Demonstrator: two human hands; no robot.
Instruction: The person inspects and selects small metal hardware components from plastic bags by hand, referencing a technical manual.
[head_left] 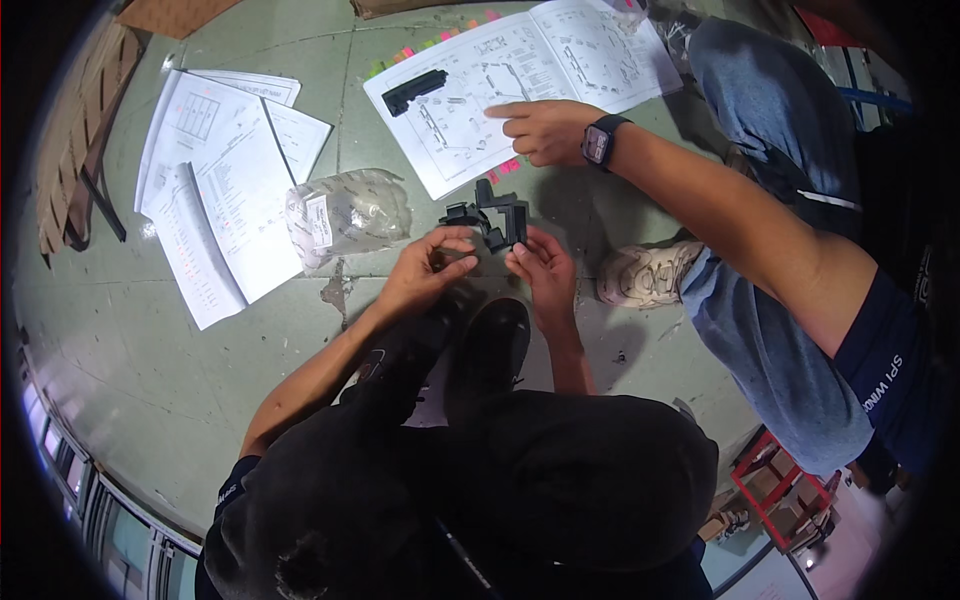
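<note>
Just above my shoes I hold black plastic parts in both hands. My left hand [428, 268] has its fingers curled at a small black clip-like piece [462, 214]. Between the thumb and fingers of my right hand [550, 275] is an angular black bracket [516, 222], with one arm rising toward the booklet. The two pieces meet or overlap in the middle; whether they are joined I cannot tell. Beyond them an open booklet of line drawings [460, 165] lies on the floor, with another black plastic part [415, 92] resting on its left page.
At the right, a co-worker's hand [550, 132] points a finger at the booklet. Their shoe [645, 275] stands close to my right hand. A clear plastic bag [365, 215] and printed sheets [215, 150] lie to the left. Cardboard [85, 130] edges the far left.
</note>
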